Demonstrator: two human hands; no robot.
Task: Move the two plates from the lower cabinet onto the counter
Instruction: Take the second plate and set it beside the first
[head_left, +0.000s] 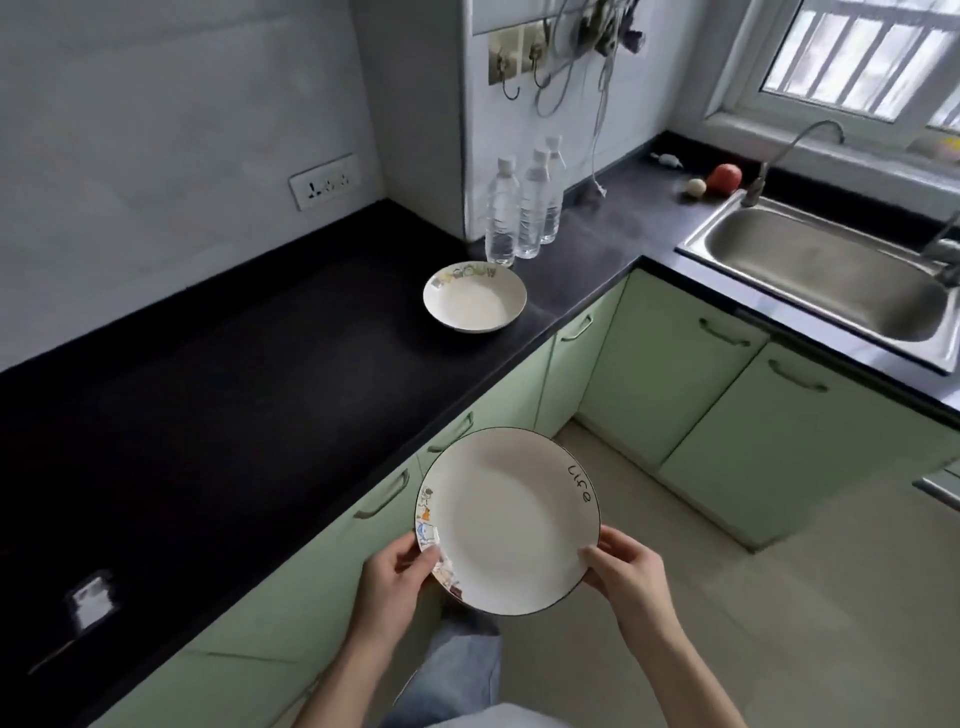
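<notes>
I hold a white plate (506, 519) with a dark rim, the word "Life" and small cartoon pictures, in the air in front of the green lower cabinets (322, 587). My left hand (400, 577) grips its near left edge and my right hand (626, 571) grips its near right edge. A second white plate (475, 297) with cartoon pictures on its rim rests on the black counter (234, 389), near the corner and apart from the held plate. All cabinet doors in view are closed.
Three water bottles (524, 210) stand just behind the counter plate against a wall column. A steel sink (826, 270) with a tap lies at the right, with two fruits (714, 182) behind it. A wall socket (324, 182) sits above the counter. Tiled floor (779, 597) spreads below.
</notes>
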